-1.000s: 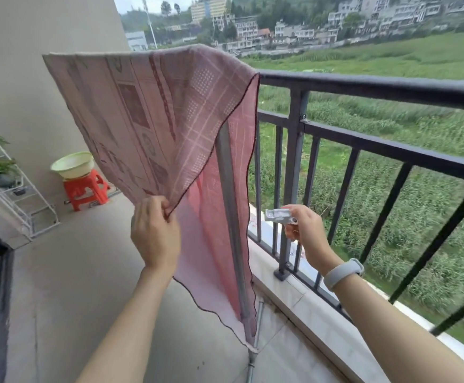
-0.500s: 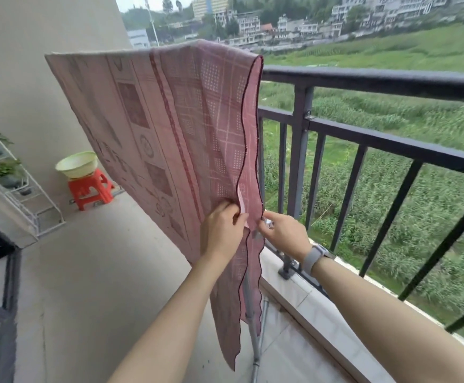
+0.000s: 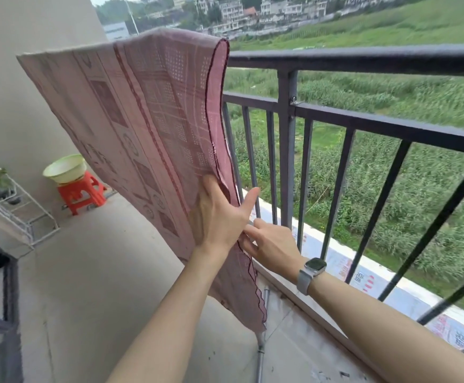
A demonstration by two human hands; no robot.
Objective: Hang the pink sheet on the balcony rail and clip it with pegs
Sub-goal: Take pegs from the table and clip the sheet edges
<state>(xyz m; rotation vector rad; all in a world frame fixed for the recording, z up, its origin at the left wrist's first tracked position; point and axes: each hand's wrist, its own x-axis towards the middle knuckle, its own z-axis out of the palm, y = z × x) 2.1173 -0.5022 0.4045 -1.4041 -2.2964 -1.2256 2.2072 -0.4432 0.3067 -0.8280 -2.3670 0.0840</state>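
one pink sheet (image 3: 147, 128) hangs over one rail (image 3: 363, 58), two hands touching it.

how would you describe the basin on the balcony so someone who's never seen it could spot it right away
Start at the plain beige wall at the far end of the balcony, left of the hanging pink sheet. At its foot stands a small orange plastic stool, and the basin sits on top. It is the only pale yellow-green round bowl there, unlike the potted plants on the white wire rack further left.
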